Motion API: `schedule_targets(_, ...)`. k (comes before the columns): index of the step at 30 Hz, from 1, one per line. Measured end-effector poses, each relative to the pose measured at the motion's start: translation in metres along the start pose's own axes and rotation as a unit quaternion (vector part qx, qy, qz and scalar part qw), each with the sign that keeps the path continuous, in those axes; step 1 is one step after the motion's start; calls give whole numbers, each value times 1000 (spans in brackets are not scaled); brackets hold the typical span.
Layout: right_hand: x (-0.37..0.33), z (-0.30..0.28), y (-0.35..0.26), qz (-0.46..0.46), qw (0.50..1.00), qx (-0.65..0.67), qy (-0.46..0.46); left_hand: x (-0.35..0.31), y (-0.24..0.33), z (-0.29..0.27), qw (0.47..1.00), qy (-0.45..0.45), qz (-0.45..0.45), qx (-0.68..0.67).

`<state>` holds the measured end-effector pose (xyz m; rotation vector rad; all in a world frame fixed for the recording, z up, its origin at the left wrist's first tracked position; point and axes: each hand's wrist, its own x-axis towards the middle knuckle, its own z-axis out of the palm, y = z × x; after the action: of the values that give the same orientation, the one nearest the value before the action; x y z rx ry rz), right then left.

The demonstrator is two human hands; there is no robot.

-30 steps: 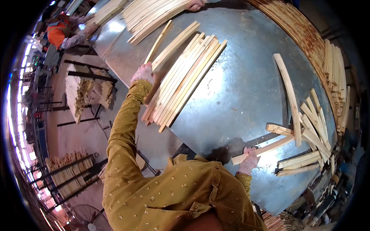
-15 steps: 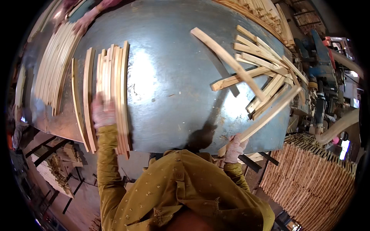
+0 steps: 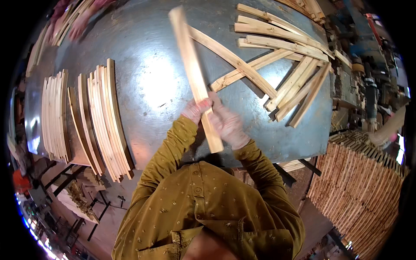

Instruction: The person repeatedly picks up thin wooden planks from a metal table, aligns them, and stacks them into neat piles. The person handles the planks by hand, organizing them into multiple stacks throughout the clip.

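Note:
In front of me a pale wooden strip (image 3: 191, 60) is held at a slant above the metal table, its far end blurred by motion. My left hand (image 3: 197, 110), in a light glove, grips it from the left below its middle. Close by on the right side, my right hand (image 3: 228, 123), gloved too, closes round the same strip. Beyond it, a long wooden strip (image 3: 234, 56) lies across another on the table. To the right is a loose heap of wooden strips (image 3: 299, 82). On the left stands a row of strips (image 3: 106, 121) laid side by side.
The grey metal table (image 3: 143, 130) reaches to my waist. Farther left lies another bundle of strips (image 3: 55, 117). A co-worker's hand (image 3: 79, 26) is at the far left edge. At lower right stands a tall stack of strips (image 3: 351, 173); machinery (image 3: 368, 86) is beyond.
My left hand has left the row and joined my right hand on a strip, now swung to the middle. The co-worker's hands have moved off the left bundle. The view has shifted.

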<state>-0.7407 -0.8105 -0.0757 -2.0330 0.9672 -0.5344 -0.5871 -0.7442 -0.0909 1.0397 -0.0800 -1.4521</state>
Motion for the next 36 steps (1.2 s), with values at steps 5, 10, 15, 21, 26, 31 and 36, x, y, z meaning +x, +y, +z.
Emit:
schedule_targets(5, 83, -91, 86, 75, 905, -417, 43, 7, 0, -53, 996, 67, -12, -54)
schedule_targets(10, 52, -39, 53, 48, 958, -247, -140, -5, -19, -39, 989, 143, -18, -25)
schedule_targets(15, -36, -19, 36, 59, 961, -254, -90, 13, -23, 26, 943, 220, -138, 206)
schedule_targets(21, -27, -212, 184, 403, 774, -387, 298, 0, -24, -71, 890, 293, -93, 337)
schedule_targets(26, -54, -193, 270, 305, 846, -358, 253, -57, 31, -116, 819, 406, -14, 406)
schedule_targets(31, -54, -204, 246, 358, 867, -344, 46, -97, 80, -121, 578, 494, -33, 648)
schedule_targets(36, 3, -143, 145, 534, 766, -249, 256, -111, 47, -199, 556, 490, -23, 671)
